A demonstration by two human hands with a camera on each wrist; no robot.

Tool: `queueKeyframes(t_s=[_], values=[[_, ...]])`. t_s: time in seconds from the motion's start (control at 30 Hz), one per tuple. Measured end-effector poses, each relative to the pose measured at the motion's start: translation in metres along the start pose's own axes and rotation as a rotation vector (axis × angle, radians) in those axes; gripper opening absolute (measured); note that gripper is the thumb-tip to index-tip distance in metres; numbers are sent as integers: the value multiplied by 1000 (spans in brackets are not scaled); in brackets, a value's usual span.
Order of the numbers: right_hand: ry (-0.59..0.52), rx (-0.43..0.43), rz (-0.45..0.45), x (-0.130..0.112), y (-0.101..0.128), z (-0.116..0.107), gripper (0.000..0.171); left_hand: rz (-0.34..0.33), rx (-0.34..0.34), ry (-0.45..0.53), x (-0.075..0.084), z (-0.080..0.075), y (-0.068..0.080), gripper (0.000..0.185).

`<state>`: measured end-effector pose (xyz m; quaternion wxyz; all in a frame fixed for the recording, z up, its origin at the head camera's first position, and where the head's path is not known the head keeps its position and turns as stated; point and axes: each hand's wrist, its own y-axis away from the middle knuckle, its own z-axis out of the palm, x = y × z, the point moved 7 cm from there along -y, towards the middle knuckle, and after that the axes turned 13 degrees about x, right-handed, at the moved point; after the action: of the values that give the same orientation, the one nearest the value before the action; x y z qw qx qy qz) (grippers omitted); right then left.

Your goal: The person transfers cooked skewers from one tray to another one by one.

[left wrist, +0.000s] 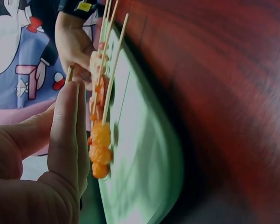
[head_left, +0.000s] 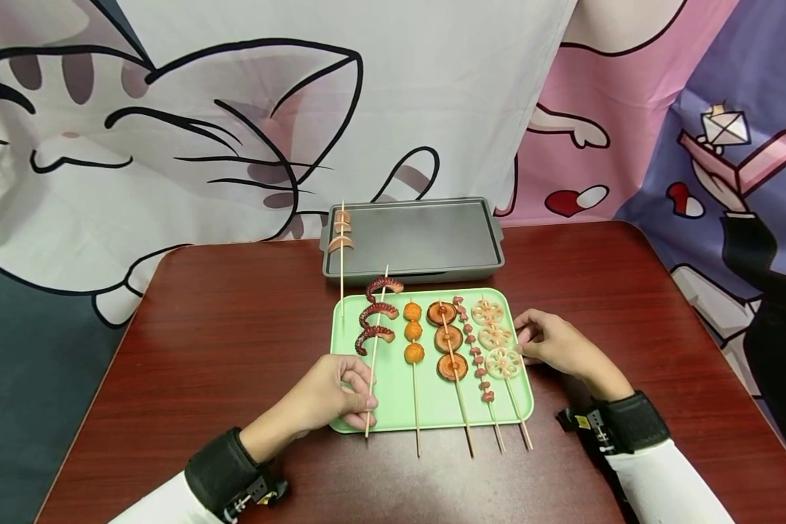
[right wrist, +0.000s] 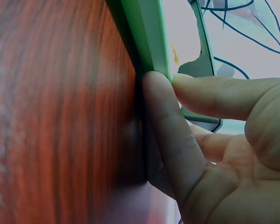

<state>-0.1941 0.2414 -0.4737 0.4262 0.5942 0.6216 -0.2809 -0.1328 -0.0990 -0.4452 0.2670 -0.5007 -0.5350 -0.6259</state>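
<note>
In the head view my left hand (head_left: 340, 393) pinches the lower stick of a skewer of dark red octopus tentacles (head_left: 378, 311), held over the left side of the light green tray (head_left: 393, 415). The stick's end pokes past the fingers in the left wrist view. My right hand (head_left: 557, 342) grips the tray's right edge between thumb and fingers (right wrist: 161, 100). On the tray lie skewers of orange balls (head_left: 414, 331), brown mushroom caps (head_left: 448, 338), small pink pieces (head_left: 475, 353) and lotus root slices (head_left: 498, 336), their sticks jutting over the front edge.
Behind the green tray stands a grey rectangular pan (head_left: 426, 236). A skewer with tan curved pieces (head_left: 342, 231) lies across its left end, its stick reaching over the green tray. Both rest on a reddish-brown wooden table (head_left: 236, 327), with a printed cloth (head_left: 458, 94) behind.
</note>
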Motion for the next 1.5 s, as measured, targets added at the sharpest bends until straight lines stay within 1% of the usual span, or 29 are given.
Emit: queueKeyframes(t_s=[0.23, 0.47, 0.87, 1.13, 1.23, 1.3, 1.5], values=[[13, 3, 7, -1, 0, -1, 34, -44, 8, 64, -9, 6, 6, 28], [12, 1, 8, 0, 1, 0, 34, -68, 14, 85, -17, 13, 10, 29], [-5, -1, 14, 1, 1, 1, 34, -84, 43, 112, -33, 19, 5, 26], [7, -1, 9, -2, 0, 0, 33, -77, 62, 106, -34, 19, 2, 27], [17, 2, 8, -3, 0, 0, 33, -55, 75, 81, -33, 19, 2, 29], [21, 2, 9, -3, 0, 0, 33, -25, 86, 40, -31, 18, 2, 30], [11, 2, 19, -2, 1, 0, 34, 107, 169, -217, -24, 17, 2, 30]])
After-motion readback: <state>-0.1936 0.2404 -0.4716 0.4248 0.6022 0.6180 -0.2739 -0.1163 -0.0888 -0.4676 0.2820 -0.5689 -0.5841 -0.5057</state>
